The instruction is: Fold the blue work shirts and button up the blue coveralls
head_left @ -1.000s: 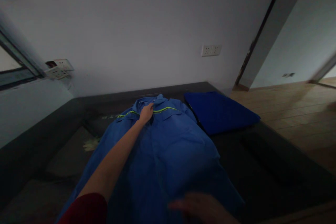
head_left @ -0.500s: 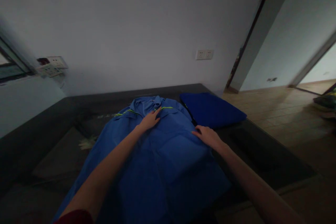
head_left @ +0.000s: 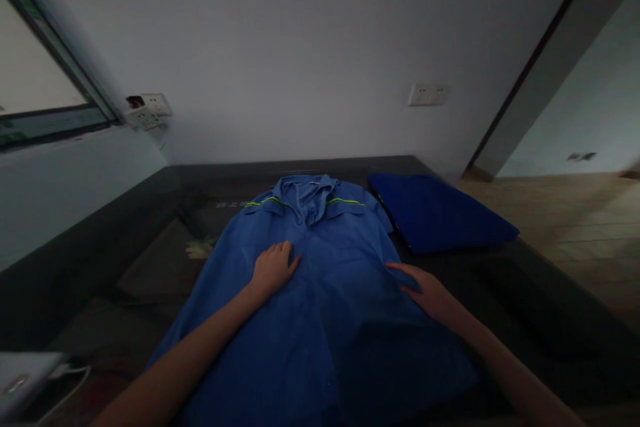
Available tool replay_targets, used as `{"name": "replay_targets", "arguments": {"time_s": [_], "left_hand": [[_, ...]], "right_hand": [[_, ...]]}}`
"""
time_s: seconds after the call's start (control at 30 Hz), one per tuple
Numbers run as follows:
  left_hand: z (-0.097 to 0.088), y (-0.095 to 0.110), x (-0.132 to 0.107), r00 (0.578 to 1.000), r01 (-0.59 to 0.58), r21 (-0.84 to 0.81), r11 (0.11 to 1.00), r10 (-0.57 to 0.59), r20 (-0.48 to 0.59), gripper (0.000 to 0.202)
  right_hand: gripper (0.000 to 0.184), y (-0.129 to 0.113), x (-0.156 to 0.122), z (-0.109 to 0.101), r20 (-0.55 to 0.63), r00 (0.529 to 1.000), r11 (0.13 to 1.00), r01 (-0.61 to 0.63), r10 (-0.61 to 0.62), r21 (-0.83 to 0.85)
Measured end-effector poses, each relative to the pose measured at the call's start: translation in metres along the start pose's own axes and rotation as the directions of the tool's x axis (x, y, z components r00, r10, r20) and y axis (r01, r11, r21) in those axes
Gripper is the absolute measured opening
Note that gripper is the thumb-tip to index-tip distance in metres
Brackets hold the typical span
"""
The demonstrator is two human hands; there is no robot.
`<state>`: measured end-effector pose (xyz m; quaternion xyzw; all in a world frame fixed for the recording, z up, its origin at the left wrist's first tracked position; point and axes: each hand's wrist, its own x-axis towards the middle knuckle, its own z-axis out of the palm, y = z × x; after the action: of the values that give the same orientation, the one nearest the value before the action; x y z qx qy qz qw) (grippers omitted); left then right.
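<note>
On the dark surface (head_left: 457, 275) lies a blue cloth jacket (head_left: 320, 307), open left hand (head_left: 273, 269) on its middle, open right hand (head_left: 424, 287) at its right edge. Smoothing seems the step; the next move needs light pressure.

And it's one left hand (head_left: 271, 269) at seven o'clock, one right hand (head_left: 429, 291) at four; one blue jacket (head_left: 320, 293) at six, two lime stripes (head_left: 346, 201); one flat blue bundle (head_left: 440, 213) at three; two wall sockets (head_left: 429, 95) at two, two more at ten!
</note>
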<state>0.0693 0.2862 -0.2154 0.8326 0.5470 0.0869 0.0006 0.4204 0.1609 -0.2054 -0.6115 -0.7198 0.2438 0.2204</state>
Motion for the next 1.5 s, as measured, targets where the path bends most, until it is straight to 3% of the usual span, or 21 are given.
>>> {"name": "replay_targets", "arguments": {"time_s": [0.2,0.37,0.47,0.57,0.67,0.77,0.87,0.93,1.0,1.1,1.23,1.33,1.4,1.5], "left_hand": [[-0.002,0.001,-0.012,0.997,-0.037,-0.012,0.999,0.037,0.060,0.019],[-0.004,0.004,-0.026,0.986,-0.135,-0.072,0.988,0.141,0.084,0.017],[-0.004,-0.001,-0.016,0.989,-0.084,-0.183,0.980,0.105,0.106,0.022],[-0.005,-0.013,0.018,0.998,-0.011,-0.318,0.948,0.032,0.061,0.026],[-0.002,-0.026,0.067,0.994,0.064,-0.410,0.910,-0.093,-0.053,0.020],[0.009,-0.034,0.111,0.958,0.198,-0.451,0.870,-0.270,-0.100,0.023],[0.023,-0.032,0.136,0.928,0.285,-0.472,0.834,-0.364,-0.084,0.024],[0.032,-0.028,0.141,0.932,0.241,-0.476,0.846,-0.339,-0.132,0.027],[0.039,-0.025,0.142,0.945,0.143,-0.468,0.872,-0.261,-0.198,0.030],[0.043,-0.024,0.140,0.959,0.039,-0.469,0.882,-0.164,-0.229,0.032],[0.044,-0.026,0.142,0.961,0.047,-0.489,0.871,-0.174,-0.217,0.030],[0.043,-0.026,0.144,0.960,0.065,-0.484,0.873,-0.188,-0.210,0.029],[0.043,-0.025,0.144,0.960,0.070,-0.476,0.877,-0.190,-0.207,0.029],[0.041,-0.023,0.142,0.961,0.071,-0.463,0.883,-0.185,-0.205,0.029]], "right_hand": [[0.041,0.000,-0.016,-0.005,-0.050,0.998,0.999,-0.037,0.035,-0.032],[0.040,0.012,-0.036,-0.015,0.031,0.997,0.998,-0.067,0.067,-0.010],[0.036,0.006,-0.031,-0.029,0.008,0.998,0.995,-0.066,0.067,-0.080],[0.034,-0.021,0.000,-0.045,-0.080,0.997,0.996,-0.017,0.010,-0.089],[0.029,-0.056,0.058,-0.045,-0.146,0.984,0.995,0.100,-0.101,-0.015],[0.020,-0.079,0.133,-0.020,-0.243,0.950,0.977,0.211,-0.194,0.043],[0.023,-0.084,0.207,0.019,-0.437,0.899,0.993,0.088,-0.042,0.084],[0.033,-0.082,0.247,0.041,-0.563,0.826,0.997,-0.002,0.043,0.072],[0.039,-0.077,0.276,0.055,-0.625,0.779,0.999,-0.039,0.047,0.025],[0.034,-0.063,0.301,0.060,-0.622,0.782,0.998,-0.063,0.035,-0.022],[0.024,-0.035,0.310,0.051,-0.569,0.810,0.986,-0.165,0.140,0.009],[0.028,-0.021,0.309,0.046,-0.506,0.845,0.973,-0.226,0.171,-0.050],[0.035,-0.022,0.308,0.045,-0.479,0.871,0.954,-0.228,0.111,-0.192],[0.039,-0.035,0.314,0.047,-0.415,0.904,0.869,-0.120,-0.105,-0.481]]}}
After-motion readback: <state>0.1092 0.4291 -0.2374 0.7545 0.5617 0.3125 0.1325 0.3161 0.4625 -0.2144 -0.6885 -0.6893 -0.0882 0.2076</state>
